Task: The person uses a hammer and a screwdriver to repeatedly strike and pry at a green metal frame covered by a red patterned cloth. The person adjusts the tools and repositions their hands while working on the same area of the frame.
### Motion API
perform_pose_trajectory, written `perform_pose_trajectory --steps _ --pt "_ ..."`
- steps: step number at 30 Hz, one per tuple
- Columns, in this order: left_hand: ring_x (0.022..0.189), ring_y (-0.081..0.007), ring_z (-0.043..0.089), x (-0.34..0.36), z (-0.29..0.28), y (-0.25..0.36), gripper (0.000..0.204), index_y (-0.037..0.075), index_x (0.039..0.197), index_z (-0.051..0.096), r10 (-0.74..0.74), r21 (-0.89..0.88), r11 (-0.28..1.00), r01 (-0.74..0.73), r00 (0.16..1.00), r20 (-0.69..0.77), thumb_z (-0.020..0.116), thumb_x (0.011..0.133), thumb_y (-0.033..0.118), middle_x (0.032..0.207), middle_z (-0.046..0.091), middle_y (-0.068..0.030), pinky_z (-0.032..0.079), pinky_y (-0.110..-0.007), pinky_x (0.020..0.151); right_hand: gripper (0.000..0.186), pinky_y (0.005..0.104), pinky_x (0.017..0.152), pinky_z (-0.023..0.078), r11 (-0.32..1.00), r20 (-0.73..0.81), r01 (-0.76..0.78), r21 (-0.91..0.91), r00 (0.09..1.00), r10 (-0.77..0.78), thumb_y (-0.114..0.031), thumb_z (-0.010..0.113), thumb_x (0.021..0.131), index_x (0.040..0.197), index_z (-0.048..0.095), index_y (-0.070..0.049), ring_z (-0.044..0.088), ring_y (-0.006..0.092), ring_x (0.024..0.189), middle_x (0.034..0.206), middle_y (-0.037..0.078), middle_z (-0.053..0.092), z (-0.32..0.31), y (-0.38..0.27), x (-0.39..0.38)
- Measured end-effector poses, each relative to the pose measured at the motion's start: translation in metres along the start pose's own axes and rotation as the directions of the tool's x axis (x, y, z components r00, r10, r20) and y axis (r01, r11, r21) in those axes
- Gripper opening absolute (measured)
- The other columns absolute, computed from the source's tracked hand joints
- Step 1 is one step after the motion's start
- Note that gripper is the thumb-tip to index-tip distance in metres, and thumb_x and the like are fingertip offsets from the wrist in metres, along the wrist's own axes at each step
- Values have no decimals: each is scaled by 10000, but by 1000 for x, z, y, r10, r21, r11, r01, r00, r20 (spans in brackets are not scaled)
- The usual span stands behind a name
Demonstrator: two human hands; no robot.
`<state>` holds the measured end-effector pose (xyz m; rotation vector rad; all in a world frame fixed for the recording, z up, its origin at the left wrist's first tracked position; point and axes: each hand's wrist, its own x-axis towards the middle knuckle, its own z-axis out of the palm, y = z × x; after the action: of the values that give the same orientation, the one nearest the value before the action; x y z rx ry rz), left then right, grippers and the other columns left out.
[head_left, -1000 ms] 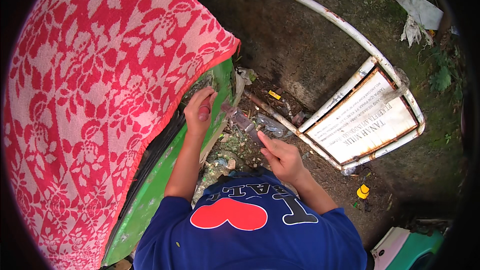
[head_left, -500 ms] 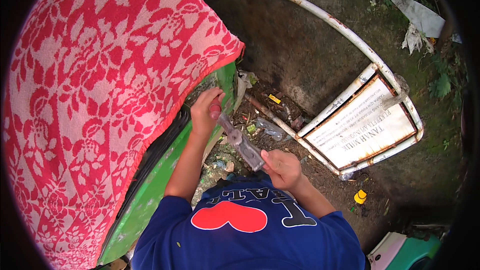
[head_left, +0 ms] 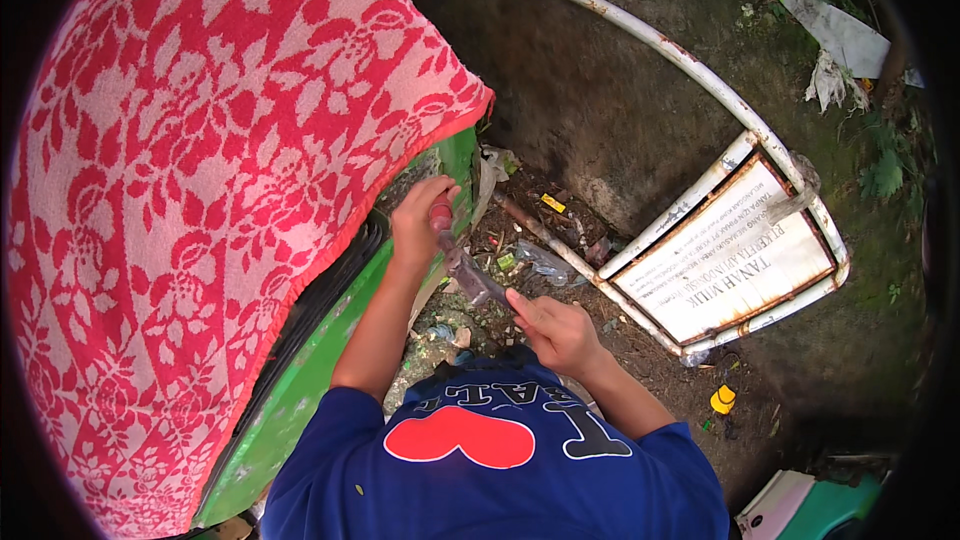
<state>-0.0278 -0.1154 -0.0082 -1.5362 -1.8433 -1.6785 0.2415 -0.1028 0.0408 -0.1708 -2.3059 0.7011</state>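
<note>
A hand tool (head_left: 470, 274) with a rounded red handle and a worn grey metal body is held in front of my chest; its exact kind is not clear. My left hand (head_left: 415, 218) is closed round the red handle. At the tool's other end, my right hand (head_left: 560, 333) is closed, with the thumb along the metal edge and the other fingers partly hidden. The tool slants from upper left to lower right.
A red and pink floral cloth (head_left: 220, 160) drapes over a green body (head_left: 300, 380) at left. A white pipe frame (head_left: 640, 30) with a rusty lettered sign panel (head_left: 725, 255) leans at right. Litter lies on the ground, including a yellow piece (head_left: 722, 399).
The tool has turned between my hands, so its metal body shows more edge-on. My right hand has moved slightly up and to the left.
</note>
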Motion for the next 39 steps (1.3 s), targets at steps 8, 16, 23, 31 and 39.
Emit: perform_pose_trajectory --steps 8,16,23,31,39 --pt "938 -296 719 -10 -5 0 286 31 1057 711 54 23 998 -53 996 -71 795 787 -14 1061 717 -158 577 -354 807 537 330 547 481 992 -113 -102 68 988 110 40 697 870 1390 599 -49 584 242 594 746 110 600 -9 -4 -6" --pt "928 -290 717 -2 -3 5 228 1 1034 697 70 18 997 -69 996 -54 773 821 -32 1016 722 -160 562 -343 818 520 329 551 472 989 -134 -124 83 982 134 39 685 882 1389 593 -30 581 238 601 749 114 600 -2 2 -6" --pt "903 -299 714 8 -2 3 282 33 1060 698 53 29 998 -52 998 -23 775 797 -30 1026 711 -144 571 -347 777 529 339 545 481 997 -227 34 62 974 -19 39 681 879 1395 586 -25 597 243 605 759 122 610 -8 -16 8" --pt "901 -312 708 5 -3 -3 275 28 1060 696 39 -19 999 -40 998 -41 767 803 -38 1021 707 -150 565 -363 784 601 340 530 506 1000 -147 9 16 989 -6 65 703 826 1404 579 -40 607 252 576 753 109 618 -8 -12 15" --pt "913 -301 714 8 -5 -2 229 18 1034 706 -45 -59 997 41 997 -58 783 821 -17 995 716 -148 568 -364 801 595 344 559 510 997 -79 -72 41 994 75 46 697 845 1415 582 -78 621 252 607 766 109 634 1 -9 10"
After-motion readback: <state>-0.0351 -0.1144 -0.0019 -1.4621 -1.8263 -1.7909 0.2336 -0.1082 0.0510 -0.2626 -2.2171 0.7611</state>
